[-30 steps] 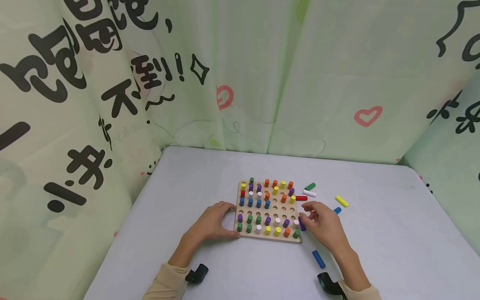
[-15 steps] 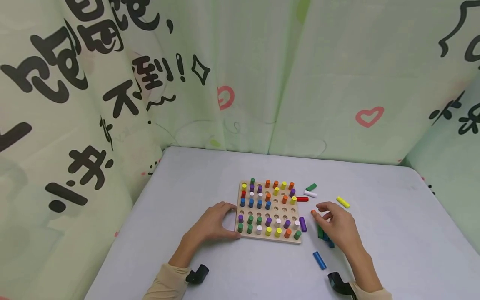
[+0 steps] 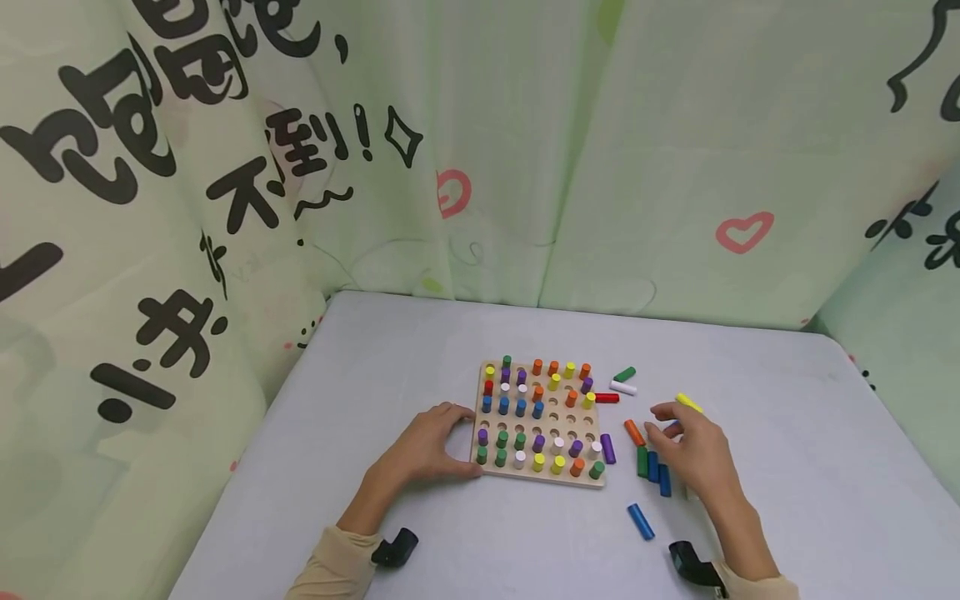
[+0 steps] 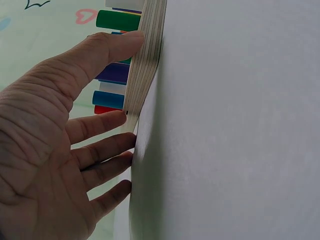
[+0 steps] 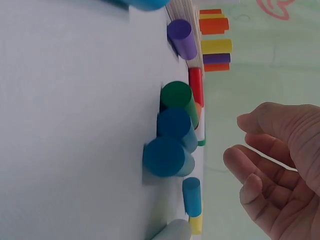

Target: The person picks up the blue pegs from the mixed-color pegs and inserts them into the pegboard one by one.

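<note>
My left hand (image 3: 427,446) rests at the left edge of a wooden pegboard (image 3: 512,427), which bears several coloured pegs in rows and some bare holes. In the left wrist view, my thumb touches the board's side (image 4: 150,47) and the other fingers are extended. My right hand (image 3: 693,450) hovers over the table right of the board, fingers loosely bent, holding nothing. Beside its fingertips lies an orange peg (image 3: 634,432). Just below are a green peg (image 3: 642,462) and two blue pegs, seen end-on in the right wrist view, the nearer blue peg (image 5: 164,157) among them.
A purple peg (image 3: 607,448) and a red peg (image 3: 607,398) lie at the board's right side. Behind them are a white peg (image 3: 622,387) and a green one. A yellow peg (image 3: 688,402) is partly behind my right hand. One blue peg (image 3: 641,522) lies nearer the front.
My right hand has moved rightward, away from the board. The orange peg at its fingertips half a second ago now lies on the table. My left hand has stayed at the board.
</note>
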### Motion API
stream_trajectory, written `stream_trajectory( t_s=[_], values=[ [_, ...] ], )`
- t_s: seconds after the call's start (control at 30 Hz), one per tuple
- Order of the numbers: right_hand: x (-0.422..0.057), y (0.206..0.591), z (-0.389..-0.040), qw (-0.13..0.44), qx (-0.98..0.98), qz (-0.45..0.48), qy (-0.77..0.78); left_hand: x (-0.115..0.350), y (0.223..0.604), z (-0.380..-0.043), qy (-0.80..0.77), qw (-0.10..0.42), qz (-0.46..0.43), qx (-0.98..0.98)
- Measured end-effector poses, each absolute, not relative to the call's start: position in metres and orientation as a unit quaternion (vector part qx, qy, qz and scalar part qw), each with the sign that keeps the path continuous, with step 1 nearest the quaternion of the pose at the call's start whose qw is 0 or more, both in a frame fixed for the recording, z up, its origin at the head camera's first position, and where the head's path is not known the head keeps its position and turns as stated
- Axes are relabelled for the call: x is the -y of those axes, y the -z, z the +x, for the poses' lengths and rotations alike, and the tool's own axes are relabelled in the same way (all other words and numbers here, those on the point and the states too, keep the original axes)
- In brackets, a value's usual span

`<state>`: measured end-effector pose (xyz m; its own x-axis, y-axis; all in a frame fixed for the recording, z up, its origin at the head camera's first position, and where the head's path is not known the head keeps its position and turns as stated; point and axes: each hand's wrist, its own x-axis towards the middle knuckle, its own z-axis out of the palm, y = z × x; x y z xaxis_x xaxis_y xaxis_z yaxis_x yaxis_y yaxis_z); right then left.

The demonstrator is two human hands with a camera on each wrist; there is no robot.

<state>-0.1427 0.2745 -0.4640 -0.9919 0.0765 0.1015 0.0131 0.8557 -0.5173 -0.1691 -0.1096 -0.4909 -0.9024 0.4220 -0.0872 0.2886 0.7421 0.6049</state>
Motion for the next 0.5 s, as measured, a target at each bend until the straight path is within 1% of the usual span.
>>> stream_trajectory(
  t_s=[0.5],
  values=[
    [-0.294, 0.47, -0.144, 0.069, 0.964, -0.032, -0.257, 0.108, 0.491, -0.17, -0.297, 0.112, 0.188, -0.929]
  ],
)
